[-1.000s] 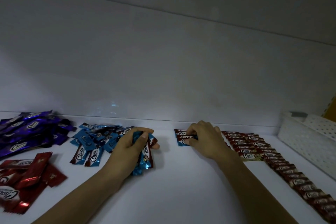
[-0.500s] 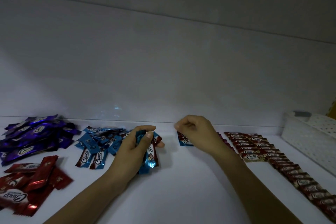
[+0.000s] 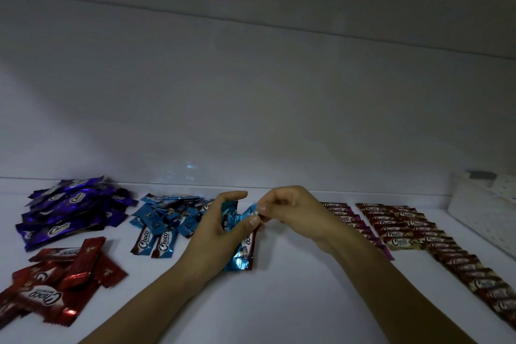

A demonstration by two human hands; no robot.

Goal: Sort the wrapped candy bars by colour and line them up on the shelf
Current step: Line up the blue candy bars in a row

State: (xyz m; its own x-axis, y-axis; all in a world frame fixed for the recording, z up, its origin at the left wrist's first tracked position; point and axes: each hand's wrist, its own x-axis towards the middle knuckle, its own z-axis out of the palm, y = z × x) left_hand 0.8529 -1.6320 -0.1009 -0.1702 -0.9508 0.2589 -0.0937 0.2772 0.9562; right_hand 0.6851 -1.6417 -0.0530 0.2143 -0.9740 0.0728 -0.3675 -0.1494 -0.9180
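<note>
My left hand point(image 3: 215, 232) grips a bunch of blue-wrapped candy bars point(image 3: 240, 255) at the middle of the white shelf point(image 3: 293, 288). My right hand point(image 3: 293, 215) pinches the top edge of one blue bar point(image 3: 249, 212) in that bunch. A loose pile of blue bars point(image 3: 164, 220) lies just left of my hands. Purple bars point(image 3: 67, 209) are heaped at the far left, red bars point(image 3: 55, 279) in front of them. A short row of bars point(image 3: 351, 218) shows behind my right wrist, partly hidden by it. Brown bars point(image 3: 418, 232) run in long rows to the right.
A white perforated basket point(image 3: 485, 209) stands at the back right against the wall. The shelf's back wall point(image 3: 251, 120) rises close behind the piles. Bare shelf surface lies in front of my hands, between my forearms.
My right hand left the short row behind it and came left to the bunch in my left hand, taking hold of one blue bar. My left hand lifted slightly.
</note>
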